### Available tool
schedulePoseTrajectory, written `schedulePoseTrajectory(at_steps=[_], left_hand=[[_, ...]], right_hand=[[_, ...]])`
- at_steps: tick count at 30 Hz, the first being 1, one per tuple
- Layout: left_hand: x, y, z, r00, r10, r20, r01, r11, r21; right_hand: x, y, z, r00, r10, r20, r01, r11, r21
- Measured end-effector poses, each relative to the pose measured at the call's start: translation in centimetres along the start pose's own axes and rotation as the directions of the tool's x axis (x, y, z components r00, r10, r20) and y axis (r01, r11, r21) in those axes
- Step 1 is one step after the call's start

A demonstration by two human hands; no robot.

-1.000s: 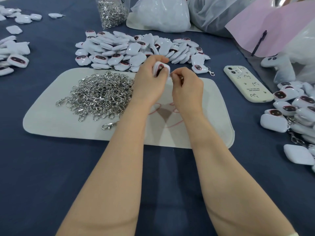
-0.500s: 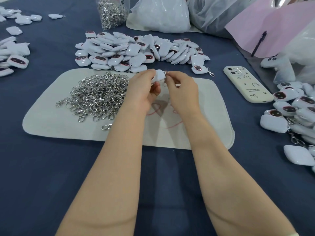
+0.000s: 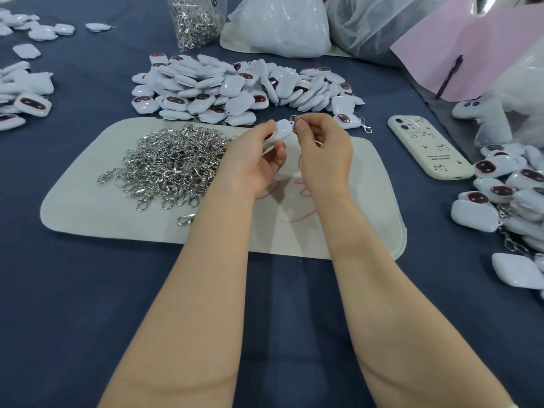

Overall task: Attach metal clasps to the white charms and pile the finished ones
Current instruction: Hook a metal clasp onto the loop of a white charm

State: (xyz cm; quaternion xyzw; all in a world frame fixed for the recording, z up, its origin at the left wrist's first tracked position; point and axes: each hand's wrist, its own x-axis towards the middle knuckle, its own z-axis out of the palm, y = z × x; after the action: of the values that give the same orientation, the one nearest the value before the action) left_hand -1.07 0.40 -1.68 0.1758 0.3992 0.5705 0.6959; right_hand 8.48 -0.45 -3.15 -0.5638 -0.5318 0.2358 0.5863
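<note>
Gripping white charm (image 3: 283, 129) in left hand (image 3: 253, 160); right hand (image 3: 321, 148) pinching metal clasp (image 3: 295, 118) against it

The charm (image 3: 283, 128) in my fingers (image 3: 263, 133) is smooth, glossy white plastic, the heaped clasps (image 3: 173, 163) are bright polished metal on a matt, felt-like cream mat (image 3: 88, 213), the counter (image 3: 88, 304) wears dull dark-blue cloth, and the bag (image 3: 195, 22) at its far edge is clear shiny plastic.

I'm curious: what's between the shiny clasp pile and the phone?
Head view: the left hand holding a white charm, the right hand pinching a clasp at it, over the mat.
</note>
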Motion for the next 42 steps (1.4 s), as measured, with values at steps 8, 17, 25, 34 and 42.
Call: schedulePoseTrajectory(at_steps=[8,17,25,34,42], left_hand=[[-0.1,-0.1,0.2,0.959,0.283,-0.034,-0.249,0.890,0.382],[0.0,0.0,0.2,0.861,0.499,0.100,-0.467,0.697,0.544],[0.0,0.0,0.3,0.901,0.433,0.010,-0.373,0.764,0.527],[0.3,-0.3,0.3,0.956,0.293,-0.001,-0.244,0.798,0.551],[-1.0,-3.4,4.9,0.944,0.316,0.098,-0.318,0.790,0.525]], right_hand=[[-0.1,0.4,-0.2,0.982,-0.174,0.067,0.186,0.940,-0.284],[0.0,0.9,-0.1,0.955,-0.260,0.141,0.295,0.857,-0.422],[0.2,0.7,-0.1,0.999,0.017,0.039,-0.008,0.973,-0.229],[0.6,-0.4,-1.1,0.935,0.182,0.304,-0.166,0.983,-0.080],[1.6,-1.4,-7.2,0.943,0.270,0.193,-0.232,0.953,-0.197]])
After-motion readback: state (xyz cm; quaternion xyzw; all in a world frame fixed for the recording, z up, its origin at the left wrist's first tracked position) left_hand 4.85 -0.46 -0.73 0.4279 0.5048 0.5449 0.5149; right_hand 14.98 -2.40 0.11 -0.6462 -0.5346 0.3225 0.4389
